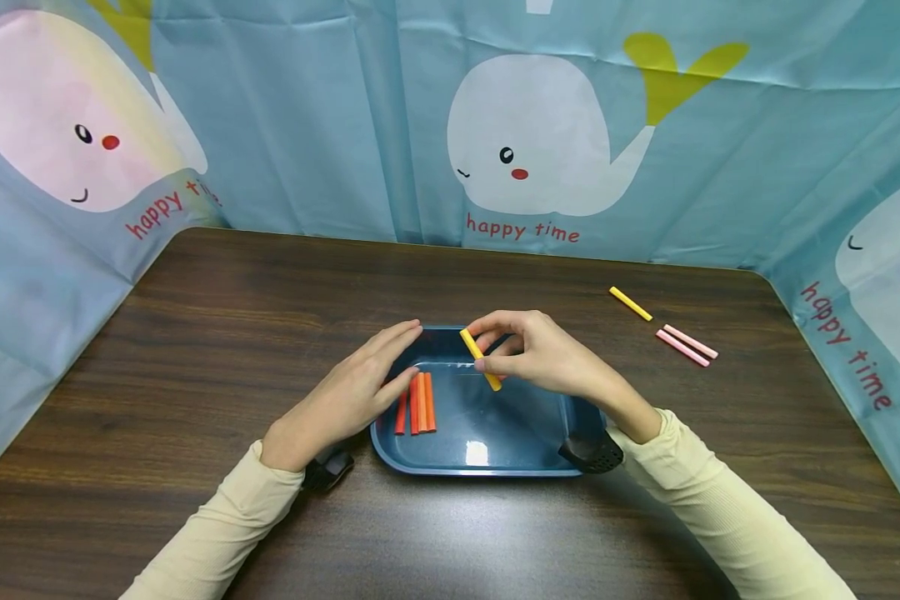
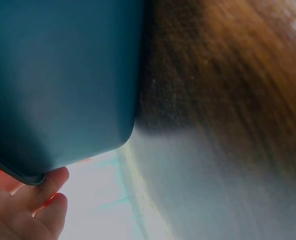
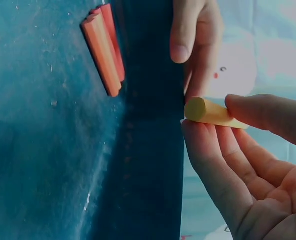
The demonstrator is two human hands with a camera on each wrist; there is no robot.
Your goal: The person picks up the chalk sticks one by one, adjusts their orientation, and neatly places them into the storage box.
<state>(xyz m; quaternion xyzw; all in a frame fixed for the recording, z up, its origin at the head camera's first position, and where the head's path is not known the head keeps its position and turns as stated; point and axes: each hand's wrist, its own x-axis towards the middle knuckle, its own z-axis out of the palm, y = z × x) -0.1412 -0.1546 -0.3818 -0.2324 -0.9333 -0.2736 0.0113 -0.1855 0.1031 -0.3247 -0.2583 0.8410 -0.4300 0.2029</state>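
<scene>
My right hand (image 1: 543,354) pinches a yellow chalk stick (image 1: 481,360) between thumb and fingers, over the back part of a dark blue tray (image 1: 487,472). In the right wrist view the yellow stick's round end faces the camera. Several red and orange chalk sticks (image 1: 422,402) lie side by side at the tray's left end. My left hand (image 1: 352,387) is at the tray's left side, its fingers fairly straight and holding no chalk. The left wrist view shows its fingertips (image 2: 55,180) right at the tray's rim.
Beyond the tray to the right, another yellow chalk stick (image 1: 631,304) and two pink chalk sticks (image 1: 686,343) lie on the dark wooden table (image 1: 195,350). A blue curtain (image 1: 307,125) with whale prints hangs along the table's back and sides.
</scene>
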